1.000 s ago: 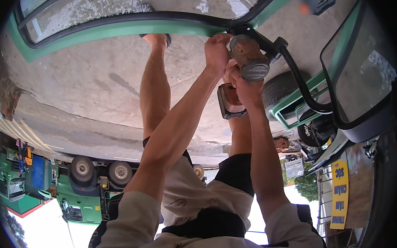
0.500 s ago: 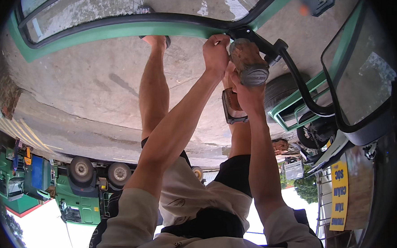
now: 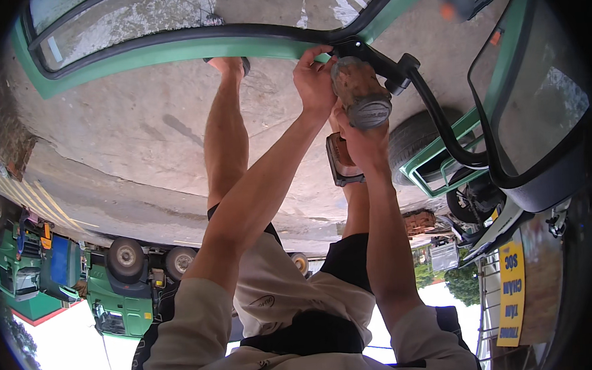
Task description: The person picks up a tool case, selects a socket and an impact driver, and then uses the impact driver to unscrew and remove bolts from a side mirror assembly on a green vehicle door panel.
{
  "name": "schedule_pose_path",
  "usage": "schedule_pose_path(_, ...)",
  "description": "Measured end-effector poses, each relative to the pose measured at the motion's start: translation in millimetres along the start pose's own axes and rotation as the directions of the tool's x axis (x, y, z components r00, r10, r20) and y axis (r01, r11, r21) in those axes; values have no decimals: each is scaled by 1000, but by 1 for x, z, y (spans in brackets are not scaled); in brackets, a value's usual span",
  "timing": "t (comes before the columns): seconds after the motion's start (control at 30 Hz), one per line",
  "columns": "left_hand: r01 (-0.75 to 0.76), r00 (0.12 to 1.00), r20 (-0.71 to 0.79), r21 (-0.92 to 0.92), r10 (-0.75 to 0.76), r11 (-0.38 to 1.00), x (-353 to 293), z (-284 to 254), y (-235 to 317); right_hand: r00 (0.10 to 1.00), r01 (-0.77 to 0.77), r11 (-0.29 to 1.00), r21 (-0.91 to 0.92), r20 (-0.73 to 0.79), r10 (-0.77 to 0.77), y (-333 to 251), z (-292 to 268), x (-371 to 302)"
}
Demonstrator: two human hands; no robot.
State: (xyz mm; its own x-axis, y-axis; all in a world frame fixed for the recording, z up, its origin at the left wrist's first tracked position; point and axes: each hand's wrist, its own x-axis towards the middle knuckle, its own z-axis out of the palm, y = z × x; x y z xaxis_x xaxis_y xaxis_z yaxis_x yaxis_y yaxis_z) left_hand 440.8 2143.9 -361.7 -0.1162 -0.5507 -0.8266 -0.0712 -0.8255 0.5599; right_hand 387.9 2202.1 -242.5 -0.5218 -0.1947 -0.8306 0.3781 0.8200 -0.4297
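My right hand is wrapped round the grip of a worn brown and grey cordless impact driver. Its battery pack shows beside my wrist. The tool's nose points at a black mirror bracket on the frame of a green vehicle door; the tip itself is hidden. Right beside the nose, my left hand has its fingers bent and pinched against the bracket's edge. What they hold, if anything, cannot be made out. From the bracket a bent black mirror arm runs to the right.
A large side mirror hangs at the right, near a tyre and a green step frame. Door glass fills the top. Green trucks stand at lower left, a yellow sign at lower right. Concrete floor lies around.
Both hands and the impact driver sit slightly farther left in the view, which has shifted a little. My left fingers have spread slightly along the bracket's edge. My right hand keeps its grip.
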Motion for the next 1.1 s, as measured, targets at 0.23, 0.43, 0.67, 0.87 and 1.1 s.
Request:
schedule_pose_path(0.23, -46, 999, -15, 51, 47, 998, 5, -1, -22, 1000, 14, 1000, -21, 14, -13, 10, -4, -1)
schedule_pose_path(0.43, -180, 984, 18, 107, 179, 978, 6, -1, -25, 998, 51, 999, -12, 39, -51, 5, -6, -1)
schedule_pose_path(0.67, -133, 991, -1, 95, 133, 987, -7, 1, -14, 985, 157, 987, -27, 82, -155, 4, -11, -4)
schedule_pose_path(0.87, -295, 955, 18, 187, 297, 937, -46, -1, 2, 943, 313, 949, -27, 130, -307, 45, -35, -27)
schedule_pose_path(1.1, -196, 957, 241, 139, 159, 971, -74, -54, -16, 968, 109, 911, 399, 168, -189, 93, -57, -55)
